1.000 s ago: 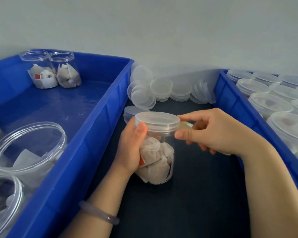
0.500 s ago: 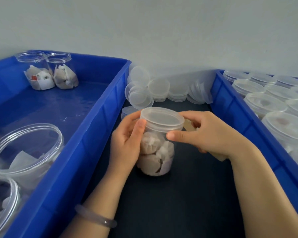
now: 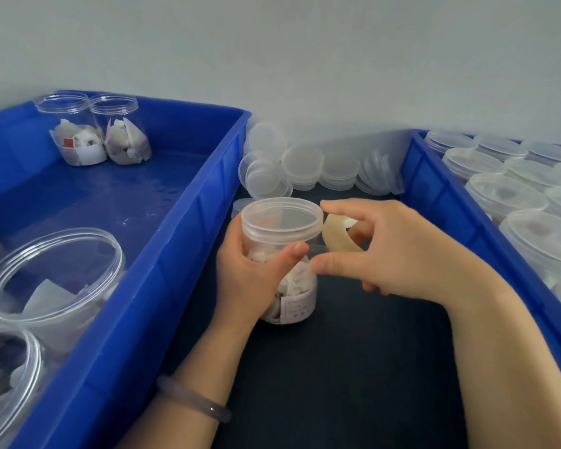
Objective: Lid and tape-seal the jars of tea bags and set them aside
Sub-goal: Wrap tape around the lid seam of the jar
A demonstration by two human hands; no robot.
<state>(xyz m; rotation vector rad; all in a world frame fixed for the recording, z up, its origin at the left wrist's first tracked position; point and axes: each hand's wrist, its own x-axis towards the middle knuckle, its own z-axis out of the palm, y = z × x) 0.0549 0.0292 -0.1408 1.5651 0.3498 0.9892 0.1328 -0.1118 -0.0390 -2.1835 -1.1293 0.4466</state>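
Fingers (image 3: pixel 353 207) of the right hand (image 3: pixel 402 254) clamp the tape roll (image 3: pixel 336 233); left hand (image 3: pixel 250 277) grips the jar (image 3: pixel 298 286) just right of the blue bin (image 3: pixel 175 254). Best keep tape taut along the lid (image 3: pixel 282 218) seam.

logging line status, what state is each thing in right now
jar in hand, lidded, gripped by left hand
tape roll, held in right hand, beside the lid
far jars, open, tea bags inside, in left bin
near jars, open, same bin
lidded jars, lids on, in right bin
loose lids, piled by the wall
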